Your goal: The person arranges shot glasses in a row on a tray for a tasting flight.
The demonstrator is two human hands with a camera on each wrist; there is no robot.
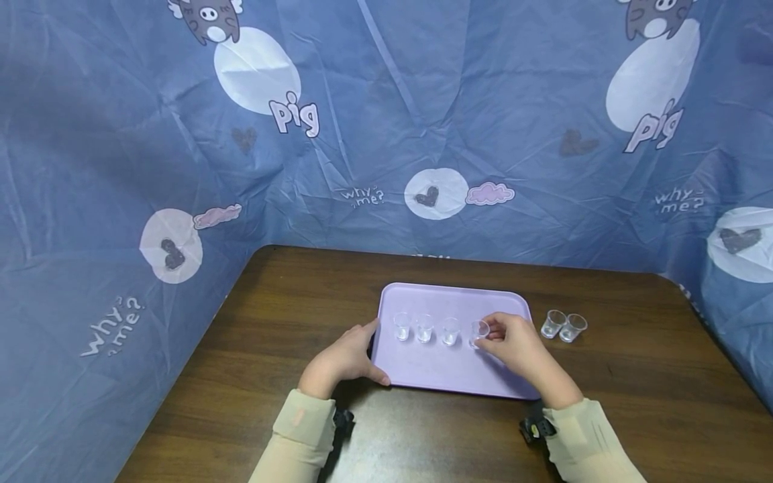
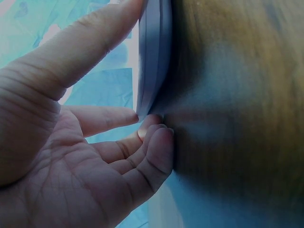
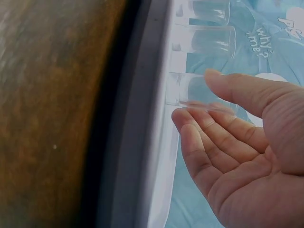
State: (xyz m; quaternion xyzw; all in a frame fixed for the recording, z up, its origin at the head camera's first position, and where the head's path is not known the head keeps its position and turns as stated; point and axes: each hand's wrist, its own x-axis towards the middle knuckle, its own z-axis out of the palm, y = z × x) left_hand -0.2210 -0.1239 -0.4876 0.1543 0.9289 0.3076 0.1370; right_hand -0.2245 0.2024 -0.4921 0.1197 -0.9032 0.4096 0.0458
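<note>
A lilac tray [image 1: 447, 372] lies on the table with a row of several small clear cups across it. At the row's right end, the right hand [image 1: 519, 345] holds a clear cup [image 1: 479, 330] between thumb and fingers; in the right wrist view this cup [image 3: 190, 88] stands upright on the tray [image 3: 159, 95]. The left hand [image 1: 345, 359] is at the tray's left edge, its thumb at the near left corner and its fingers along the side. In the left wrist view, the left hand's [image 2: 90, 142] thumb and index fingertip touch the tray's rim [image 2: 154, 52].
Two more clear cups [image 1: 553, 323] [image 1: 572, 328] stand side by side on the brown wooden table [image 1: 290, 302], right of the tray. A blue printed cloth [image 1: 362, 134] hangs behind and beside the table.
</note>
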